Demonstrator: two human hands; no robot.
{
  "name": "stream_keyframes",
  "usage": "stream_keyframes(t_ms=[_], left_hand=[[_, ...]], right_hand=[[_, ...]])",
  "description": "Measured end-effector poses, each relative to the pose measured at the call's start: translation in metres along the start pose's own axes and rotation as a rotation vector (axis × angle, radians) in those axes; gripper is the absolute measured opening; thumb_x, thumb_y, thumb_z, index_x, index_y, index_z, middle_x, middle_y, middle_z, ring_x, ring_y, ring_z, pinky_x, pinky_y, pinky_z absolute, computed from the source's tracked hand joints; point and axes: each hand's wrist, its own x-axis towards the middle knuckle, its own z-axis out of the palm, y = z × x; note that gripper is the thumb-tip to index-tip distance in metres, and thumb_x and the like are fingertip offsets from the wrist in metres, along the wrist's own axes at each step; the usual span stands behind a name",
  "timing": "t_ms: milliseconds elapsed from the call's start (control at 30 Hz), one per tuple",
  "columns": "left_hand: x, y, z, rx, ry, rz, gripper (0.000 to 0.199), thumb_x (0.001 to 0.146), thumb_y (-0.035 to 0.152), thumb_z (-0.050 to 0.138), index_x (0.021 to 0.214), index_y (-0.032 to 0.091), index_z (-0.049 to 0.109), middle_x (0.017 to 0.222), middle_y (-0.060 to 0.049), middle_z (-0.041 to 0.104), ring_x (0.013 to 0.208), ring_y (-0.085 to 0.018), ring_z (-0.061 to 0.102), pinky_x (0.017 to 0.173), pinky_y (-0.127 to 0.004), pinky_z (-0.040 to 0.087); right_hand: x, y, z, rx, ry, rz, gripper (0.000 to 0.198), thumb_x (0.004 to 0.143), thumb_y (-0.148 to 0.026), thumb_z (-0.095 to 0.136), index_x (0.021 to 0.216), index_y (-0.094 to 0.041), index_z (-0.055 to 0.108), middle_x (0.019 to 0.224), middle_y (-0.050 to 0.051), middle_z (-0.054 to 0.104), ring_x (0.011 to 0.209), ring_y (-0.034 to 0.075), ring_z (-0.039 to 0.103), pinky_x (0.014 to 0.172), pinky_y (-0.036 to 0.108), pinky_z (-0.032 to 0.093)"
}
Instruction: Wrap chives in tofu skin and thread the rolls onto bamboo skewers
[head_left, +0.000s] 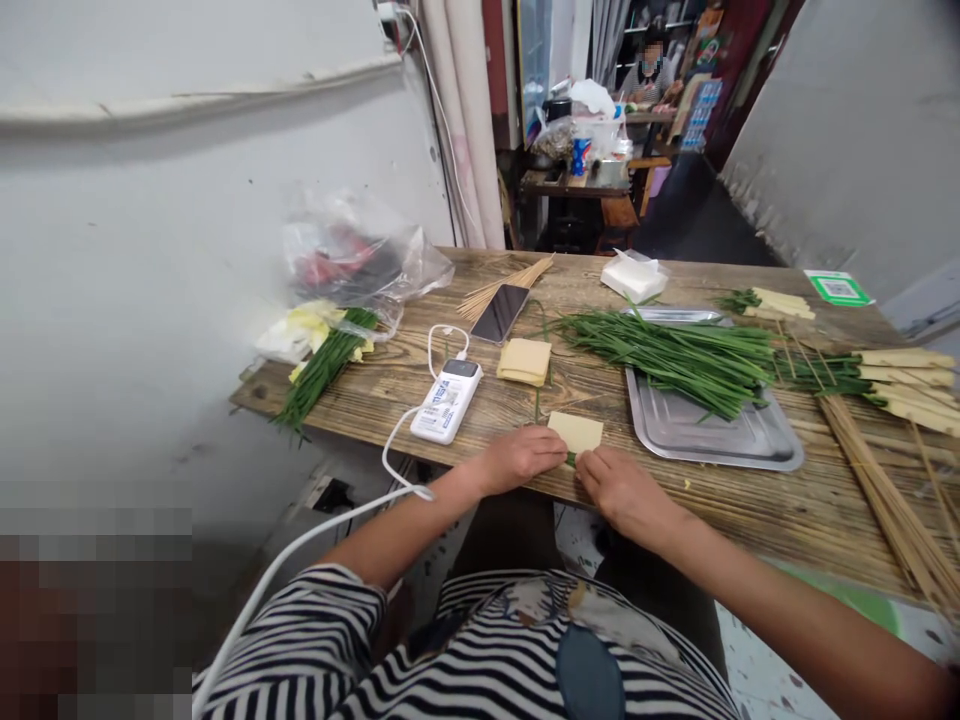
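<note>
Below frame centre — left hand [523, 458] and right hand [616, 484] grasp pale sheet [576, 431] by near edge, green stalks [571, 459] between them; metal tray [661, 420] right of centre.

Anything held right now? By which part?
Yes: the left hand and right hand hold a pale yellow sheet at its near edge, green stalks showing between them. Fingertip contact is partly hidden.

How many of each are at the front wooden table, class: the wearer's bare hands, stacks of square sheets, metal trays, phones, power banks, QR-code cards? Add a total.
Bare left hand and right hand: 2
Stack of pale-yellow square sheets: 1
Silver metal tray: 1
Dark rectangular phone: 1
White rectangular power bank: 1
Green-and-white QR-code card: 1
Total: 7
</note>
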Motion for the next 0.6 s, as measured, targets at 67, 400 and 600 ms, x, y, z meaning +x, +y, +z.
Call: stream_keyframes(t_ms=[67, 400, 600], left_hand=[[0.0, 0.0, -0.001, 0.067, -0.011, 0.046, 0.025, 0.095, 0.018, 0.041, 0.101, 0.015, 0.065, 0.103, -0.013, 0.068, 0.103, -0.02, 0.058, 0.092, -0.035, 0.047], [0.002, 0.004, 0.004, 0.236, 0.119, 0.079, 0.021, 0.094, 0.024, 0.048, 0.093, 0.014, 0.066, 0.091, -0.007, 0.071, 0.09, -0.015, 0.062, 0.084, -0.027, 0.053], [-0.001, -0.002, 0.009, 0.271, 0.123, 0.147, 0.022, 0.094, 0.017, 0.044, 0.094, 0.013, 0.066, 0.096, -0.008, 0.07, 0.093, -0.016, 0.062, 0.085, -0.029, 0.054]], right_hand=[[0.003, -0.002, -0.001, -0.062, -0.005, -0.012, 0.016, 0.085, -0.006, 0.048, 0.085, -0.009, 0.064, 0.079, 0.011, 0.057, 0.075, 0.022, 0.047, 0.068, 0.035, 0.039], [0.003, 0.008, 0.004, 0.086, 0.111, 0.082, 0.02, 0.093, -0.015, 0.044, 0.082, -0.013, 0.061, 0.075, 0.006, 0.057, 0.072, 0.017, 0.045, 0.067, 0.03, 0.032], [0.004, 0.008, -0.002, 0.085, 0.14, 0.1, 0.024, 0.095, -0.02, 0.042, 0.081, -0.014, 0.06, 0.074, 0.005, 0.057, 0.074, 0.018, 0.044, 0.069, 0.03, 0.032]])
